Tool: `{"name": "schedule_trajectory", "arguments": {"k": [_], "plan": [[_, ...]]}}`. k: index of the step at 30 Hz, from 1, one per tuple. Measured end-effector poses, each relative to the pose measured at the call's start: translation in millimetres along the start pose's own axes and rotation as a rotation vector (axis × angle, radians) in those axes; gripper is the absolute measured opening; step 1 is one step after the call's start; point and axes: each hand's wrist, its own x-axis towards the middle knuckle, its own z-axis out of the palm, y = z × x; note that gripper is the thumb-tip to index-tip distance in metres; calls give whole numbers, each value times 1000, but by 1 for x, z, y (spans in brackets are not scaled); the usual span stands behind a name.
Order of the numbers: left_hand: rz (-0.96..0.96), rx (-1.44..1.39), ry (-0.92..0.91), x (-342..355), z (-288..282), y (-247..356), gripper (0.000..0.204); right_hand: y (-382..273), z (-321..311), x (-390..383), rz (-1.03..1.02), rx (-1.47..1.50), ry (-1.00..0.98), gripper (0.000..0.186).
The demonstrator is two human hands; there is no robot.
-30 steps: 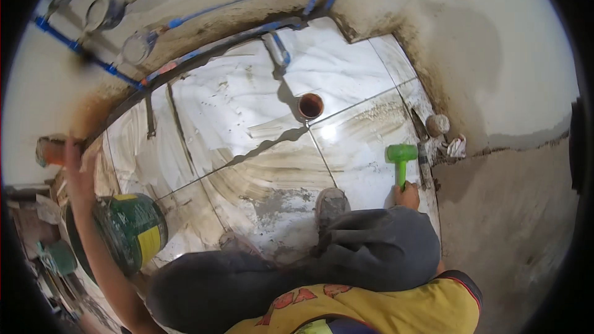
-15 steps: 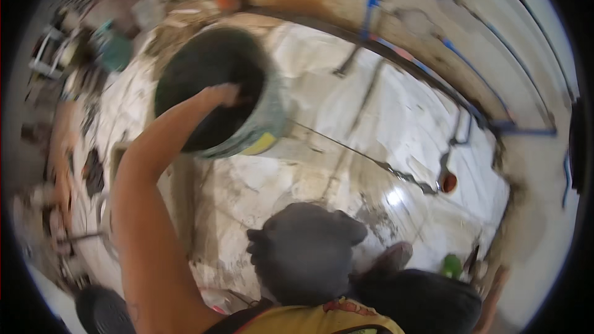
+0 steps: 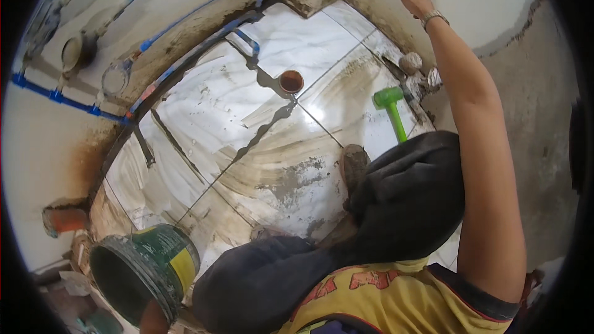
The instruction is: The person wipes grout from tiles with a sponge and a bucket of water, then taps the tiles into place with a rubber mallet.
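My right hand (image 3: 417,1) is stretched out far to the right, in front of the pale wall, with a metal-banded watch (image 3: 435,17) on the wrist. Its fingers are curled closed; whatever they may hold is hidden. At the lower left a green bucket (image 3: 168,248) with a yellow patch leans with its dirty mouth toward me. Only a small part of my left hand (image 3: 153,318) shows at the bucket's mouth, its fingers hidden. On the tiles right of my knee rests a green mallet (image 3: 390,104).
White floor tiles (image 3: 247,120) are streaked with grey mud. A round brown drain hole (image 3: 291,80) opens in them. Blue pipes (image 3: 68,100) run along the left wall. An orange pipe end (image 3: 67,219) stands by the wall at left. Rubble (image 3: 411,62) lies in the right corner.
The view has swung right, so the bucket now sits lower left and the mallet shows fully. My right arm has come into view, extended toward the wall. My left arm is mostly out of view.
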Motion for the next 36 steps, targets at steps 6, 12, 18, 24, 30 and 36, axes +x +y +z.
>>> {"name": "schedule_trajectory", "arguments": {"k": [6,12,18,24,30,36], "plan": [[-127,-571,62,-61,-22,-4,61,-9,42,-18,351,569,-224,24],[-213,-1021,154,-106,-49,6,60,-14,94,-7,407,841,-513,23],[-189,-984,121,-115,-83,-49,51,-75,149,-6,460,1113,-658,20],[-2,-645,303,-99,-80,-81,32,-112,168,1,416,1239,-720,19],[95,110,468,-70,-86,-118,34,-72,175,13,479,1225,-670,20],[0,-216,318,-106,-69,-131,41,10,155,3,515,1002,-593,19]]}}
